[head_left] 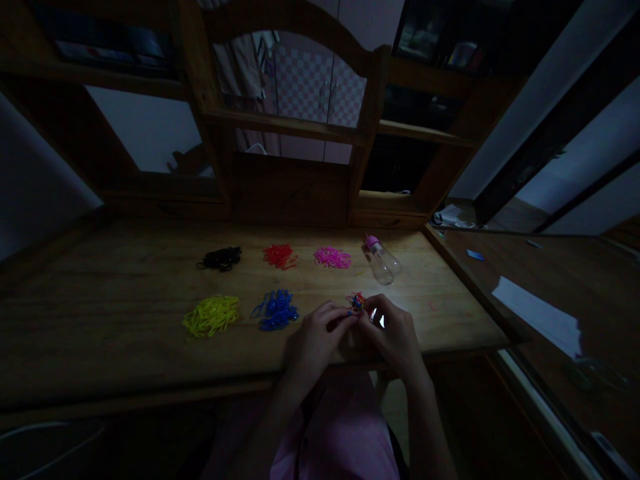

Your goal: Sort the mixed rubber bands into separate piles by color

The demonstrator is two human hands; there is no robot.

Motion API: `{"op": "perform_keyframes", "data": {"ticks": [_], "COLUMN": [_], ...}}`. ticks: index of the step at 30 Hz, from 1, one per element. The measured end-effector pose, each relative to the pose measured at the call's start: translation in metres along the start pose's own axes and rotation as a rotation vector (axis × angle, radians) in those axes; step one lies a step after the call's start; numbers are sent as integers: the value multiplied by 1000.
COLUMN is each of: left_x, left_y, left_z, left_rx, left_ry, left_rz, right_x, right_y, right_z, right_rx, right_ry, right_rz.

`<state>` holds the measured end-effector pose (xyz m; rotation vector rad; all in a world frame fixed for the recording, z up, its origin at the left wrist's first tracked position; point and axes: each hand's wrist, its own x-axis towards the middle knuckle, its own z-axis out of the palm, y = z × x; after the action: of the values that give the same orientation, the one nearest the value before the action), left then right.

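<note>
My left hand (317, 333) and my right hand (393, 330) meet over the near edge of a wooden desk (125, 313). Both have their fingers pinched together on a small cluster of coloured rubber bands (356, 301), red and blue, held between the fingertips. Something small and pale glints under my right fingers; I cannot make it out. A blue pile of bands (276, 311) lies just left of my left hand, and a yellow pile (211, 315) further left.
Along the back of the desk lie a black pile (221, 259), a red pile (280, 255) and a pink pile (332, 257). A clear bottle with a pink cap (383, 261) lies on its side. A wooden hutch with a mirror (295, 100) stands behind. White paper (540, 320) lies at right.
</note>
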<state>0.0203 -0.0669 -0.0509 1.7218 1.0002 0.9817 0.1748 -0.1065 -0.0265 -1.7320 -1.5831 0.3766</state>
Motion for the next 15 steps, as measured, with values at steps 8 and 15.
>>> {"op": "perform_keyframes", "data": {"ticks": [8, 15], "left_x": [1, 0], "left_y": [0, -3], "left_z": [2, 0], "left_rx": [24, -116], "left_ry": [52, 118], "left_rz": [19, 31], "right_x": [2, 2], "right_y": [0, 3], "right_z": [4, 11], "right_rx": [205, 411], "right_ry": [-34, -128], "right_rz": [30, 110]}}
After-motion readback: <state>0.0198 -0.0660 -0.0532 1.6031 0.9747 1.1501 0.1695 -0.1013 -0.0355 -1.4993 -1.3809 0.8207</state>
